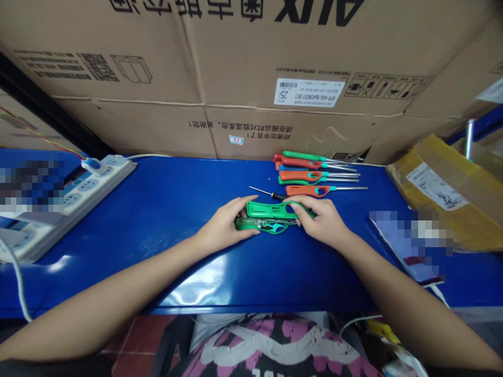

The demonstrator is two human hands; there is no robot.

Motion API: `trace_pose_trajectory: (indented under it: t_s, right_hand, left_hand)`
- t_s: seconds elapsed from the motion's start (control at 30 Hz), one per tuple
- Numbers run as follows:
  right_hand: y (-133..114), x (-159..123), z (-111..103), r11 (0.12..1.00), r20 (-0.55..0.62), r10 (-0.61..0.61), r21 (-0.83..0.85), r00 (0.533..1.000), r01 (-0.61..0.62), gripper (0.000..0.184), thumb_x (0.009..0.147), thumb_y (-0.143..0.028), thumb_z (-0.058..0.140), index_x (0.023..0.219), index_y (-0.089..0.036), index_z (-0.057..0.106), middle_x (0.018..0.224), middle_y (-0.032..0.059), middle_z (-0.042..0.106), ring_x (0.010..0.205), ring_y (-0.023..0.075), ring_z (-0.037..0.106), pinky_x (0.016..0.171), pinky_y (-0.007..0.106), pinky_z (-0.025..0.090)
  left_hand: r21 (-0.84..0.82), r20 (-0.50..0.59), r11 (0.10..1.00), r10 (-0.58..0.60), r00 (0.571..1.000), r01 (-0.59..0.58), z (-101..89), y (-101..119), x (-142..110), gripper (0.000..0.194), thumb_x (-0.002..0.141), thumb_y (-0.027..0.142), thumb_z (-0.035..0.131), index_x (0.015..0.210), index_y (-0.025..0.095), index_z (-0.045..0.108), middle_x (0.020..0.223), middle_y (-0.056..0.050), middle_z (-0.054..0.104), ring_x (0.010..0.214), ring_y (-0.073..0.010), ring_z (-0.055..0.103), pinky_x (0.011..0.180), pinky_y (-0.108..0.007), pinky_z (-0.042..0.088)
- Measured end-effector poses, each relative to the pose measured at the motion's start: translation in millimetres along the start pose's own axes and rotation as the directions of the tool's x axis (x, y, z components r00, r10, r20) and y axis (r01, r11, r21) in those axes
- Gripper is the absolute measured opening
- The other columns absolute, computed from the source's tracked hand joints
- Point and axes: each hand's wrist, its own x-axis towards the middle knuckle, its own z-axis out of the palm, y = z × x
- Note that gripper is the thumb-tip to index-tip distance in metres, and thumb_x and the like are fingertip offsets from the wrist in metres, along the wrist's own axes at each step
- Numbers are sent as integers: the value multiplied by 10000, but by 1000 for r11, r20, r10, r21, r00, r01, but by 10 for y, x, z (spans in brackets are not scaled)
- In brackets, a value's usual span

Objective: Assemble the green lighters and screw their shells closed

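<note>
My left hand (226, 224) and my right hand (320, 220) both rest on the blue table (157, 209) and grip an opened green long-nosed lighter. Its green cover half (269, 209) lies above the clear-green body half (255, 225) between my fingers. My left fingers curl round the left end. My right fingers pinch the handle end. A thin screwdriver (267, 193) with a black handle lies just behind the lighter.
Several whole orange and green long-nosed lighters (314, 175) lie in a row at the back. A white power strip (84, 191) sits at the left. Big cardboard boxes (251, 78) wall off the back. A yellow-brown parcel (444, 188) and a booklet (408, 246) lie at the right.
</note>
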Motion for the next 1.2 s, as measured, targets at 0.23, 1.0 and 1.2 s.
trace_pose_trajectory:
  t_s: [0.23,1.0,1.2]
  right_hand:
    - [-113,-29,-138,997,356,-4,-74,934,33,95,935,-215,529,1007,-215,591,709,-31,657,589,119,586,579,245,400]
    - [-31,9,216,904,276,-276,-252,921,346,194,1007,-314,535,913,-198,659,920,41,691,877,197,541,795,344,403]
    - [-54,15,186,878,327,-333,-236,884,417,159,1004,-233,516,895,-190,622,907,35,675,861,191,512,765,331,334]
  left_hand:
    - [134,58,984,110,992,-117,-157,-37,70,320,827,331,757,1106,199,673,1114,-64,655,1025,-232,601,956,-408,474]
    - [82,26,971,222,975,-224,-92,127,57,146,942,325,669,992,205,736,929,-33,732,877,-180,607,827,-339,441]
    - [75,60,972,220,974,-224,-136,132,48,127,921,324,687,947,221,757,902,-18,755,850,-181,610,826,-348,434]
